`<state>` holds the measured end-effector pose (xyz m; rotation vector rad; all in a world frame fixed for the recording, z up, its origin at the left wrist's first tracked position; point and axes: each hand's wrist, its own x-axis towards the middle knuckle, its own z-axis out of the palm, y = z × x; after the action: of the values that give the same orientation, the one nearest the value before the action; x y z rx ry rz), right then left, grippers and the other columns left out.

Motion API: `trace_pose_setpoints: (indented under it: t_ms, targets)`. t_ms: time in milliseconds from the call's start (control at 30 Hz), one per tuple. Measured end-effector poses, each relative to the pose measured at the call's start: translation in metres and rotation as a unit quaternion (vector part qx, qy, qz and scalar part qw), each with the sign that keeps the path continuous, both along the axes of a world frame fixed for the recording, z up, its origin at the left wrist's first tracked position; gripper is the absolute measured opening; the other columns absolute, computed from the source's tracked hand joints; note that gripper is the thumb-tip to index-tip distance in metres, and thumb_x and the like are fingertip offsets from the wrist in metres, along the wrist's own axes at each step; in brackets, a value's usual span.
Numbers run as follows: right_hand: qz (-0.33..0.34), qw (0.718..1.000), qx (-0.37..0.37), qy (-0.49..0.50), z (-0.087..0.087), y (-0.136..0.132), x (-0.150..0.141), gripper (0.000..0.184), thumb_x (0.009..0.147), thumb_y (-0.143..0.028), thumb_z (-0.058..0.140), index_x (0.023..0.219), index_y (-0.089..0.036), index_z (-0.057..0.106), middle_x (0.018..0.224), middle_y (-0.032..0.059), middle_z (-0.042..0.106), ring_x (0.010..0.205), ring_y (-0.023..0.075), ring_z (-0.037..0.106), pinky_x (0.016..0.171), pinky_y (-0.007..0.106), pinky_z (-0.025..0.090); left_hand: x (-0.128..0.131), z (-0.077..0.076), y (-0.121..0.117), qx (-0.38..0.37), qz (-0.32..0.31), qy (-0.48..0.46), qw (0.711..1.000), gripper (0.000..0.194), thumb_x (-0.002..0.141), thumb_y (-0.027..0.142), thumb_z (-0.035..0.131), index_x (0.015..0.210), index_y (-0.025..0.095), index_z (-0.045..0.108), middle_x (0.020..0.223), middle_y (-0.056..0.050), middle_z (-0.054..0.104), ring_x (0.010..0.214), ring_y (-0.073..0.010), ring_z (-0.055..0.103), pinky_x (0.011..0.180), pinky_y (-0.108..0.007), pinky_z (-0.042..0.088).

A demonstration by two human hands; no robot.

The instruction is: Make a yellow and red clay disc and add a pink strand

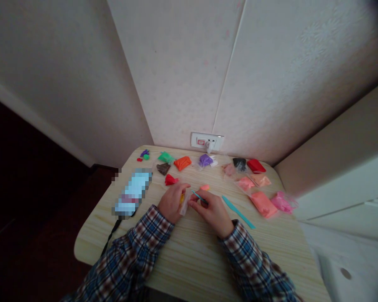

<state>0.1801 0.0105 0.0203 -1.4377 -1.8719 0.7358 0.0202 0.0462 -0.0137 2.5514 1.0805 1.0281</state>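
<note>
Clasping a clear bag below frame centre, the left hand faces the right hand, whose grip pinches a blue tool.

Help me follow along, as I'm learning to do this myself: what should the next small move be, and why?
Probably ease the thin blue tool toward the yellow filling, with the clear bag held steady. The left hand holds that bag with yellow showing, and the right hand holds the tool close beside it. Whether the bag is open is too small to tell.
</note>
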Motion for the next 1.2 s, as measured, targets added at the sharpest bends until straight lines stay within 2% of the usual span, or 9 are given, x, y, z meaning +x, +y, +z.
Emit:
trace_pose_setpoints:
  t_ms: [133,267,433,600,767,900,967,1067,1200]
  targets:
    - [-0.010,0.999,0.012,-0.037,-0.001,0.000,-0.003,0.007,0.082,-0.021,0.061,0.075,-0.019,0.064,0.066,-0.0034,0.063,0.054,0.0093,0.052,0.052,0.019,0.040,0.001,0.001,0.000,0.021,0.005,0.023,0.999,0.027,0.085,0.018,0.044,0.111,0.013,0.049,0.096,-0.010,0.063,0.090,-0.0204,0.062,0.082,-0.035,0.053]
    - [-0.076,0.990,0.041,-0.115,0.000,0.001,0.013,0.013,0.087,-0.022,0.051,0.081,-0.019,0.062,0.080,0.0025,0.063,0.074,0.0157,0.058,0.066,0.025,0.044,-0.004,-0.003,0.005,0.035,0.039,0.046,0.998,0.026,0.087,0.021,0.046,0.112,0.014,0.049,0.101,-0.012,0.063,0.100,-0.0242,0.059,0.087,-0.040,0.052]
    - [-0.237,0.940,0.048,-0.242,0.001,-0.002,0.067,0.015,0.082,-0.018,0.051,0.091,-0.013,0.061,0.097,0.0148,0.057,0.097,0.0299,0.053,0.083,0.041,0.043,-0.009,-0.010,0.012,0.023,0.087,0.073,0.993,0.042,0.079,0.027,0.059,0.115,0.011,0.047,0.107,-0.015,0.060,0.099,-0.0290,0.056,0.086,-0.048,0.050]
    - [-0.311,0.895,0.040,-0.317,0.004,-0.011,0.106,0.016,0.078,-0.022,0.055,0.091,-0.013,0.059,0.097,0.0163,0.054,0.100,0.0342,0.050,0.082,0.044,0.044,-0.008,-0.010,0.013,-0.001,0.130,0.094,0.987,0.044,0.073,0.020,0.060,0.115,0.013,0.049,0.105,-0.012,0.058,0.098,-0.0294,0.053,0.085,-0.047,0.048]
    - [-0.326,0.876,0.030,-0.355,-0.003,-0.019,0.125,0.023,0.077,-0.028,0.058,0.093,-0.013,0.055,0.096,0.0160,0.055,0.095,0.0329,0.054,0.081,0.043,0.045,-0.008,-0.007,0.010,-0.009,0.170,0.088,0.982,0.038,0.074,0.021,0.059,0.111,0.015,0.050,0.105,-0.011,0.059,0.099,-0.0285,0.053,0.083,-0.044,0.045]
    - [-0.312,0.860,-0.011,-0.405,-0.021,-0.029,0.141,0.033,0.074,-0.043,0.060,0.093,-0.016,0.053,0.092,0.0167,0.058,0.088,0.0350,0.057,0.066,0.042,0.047,-0.010,-0.006,0.011,-0.002,0.172,0.068,0.983,0.018,0.080,0.020,0.053,0.097,0.015,0.054,0.096,-0.010,0.062,0.091,-0.0257,0.058,0.076,-0.040,0.048]
    - [-0.304,0.847,-0.022,-0.434,-0.030,-0.034,0.146,0.034,0.072,-0.042,0.063,0.093,-0.019,0.051,0.093,0.0156,0.058,0.087,0.0344,0.058,0.063,0.040,0.047,-0.012,-0.005,0.012,0.003,0.155,0.055,0.986,0.011,0.085,0.019,0.049,0.093,0.016,0.056,0.091,-0.008,0.064,0.086,-0.0219,0.060,0.074,-0.036,0.050]
    - [-0.300,0.841,-0.032,-0.449,-0.038,-0.038,0.148,0.038,0.068,-0.037,0.067,0.096,-0.019,0.049,0.095,0.0160,0.059,0.087,0.0336,0.059,0.064,0.039,0.047,-0.015,-0.003,0.012,0.011,0.123,0.040,0.992,0.015,0.089,0.022,0.047,0.091,0.018,0.061,0.090,-0.005,0.066,0.084,-0.0179,0.063,0.075,-0.032,0.052]
    - [-0.297,0.842,-0.039,-0.448,-0.038,-0.036,0.144,0.039,0.068,-0.034,0.067,0.098,-0.015,0.049,0.094,0.0181,0.060,0.085,0.0331,0.061,0.064,0.038,0.047,-0.017,0.000,0.012,0.023,0.102,0.024,0.994,0.022,0.090,0.025,0.049,0.086,0.020,0.069,0.086,-0.004,0.069,0.081,-0.0174,0.065,0.073,-0.032,0.054]
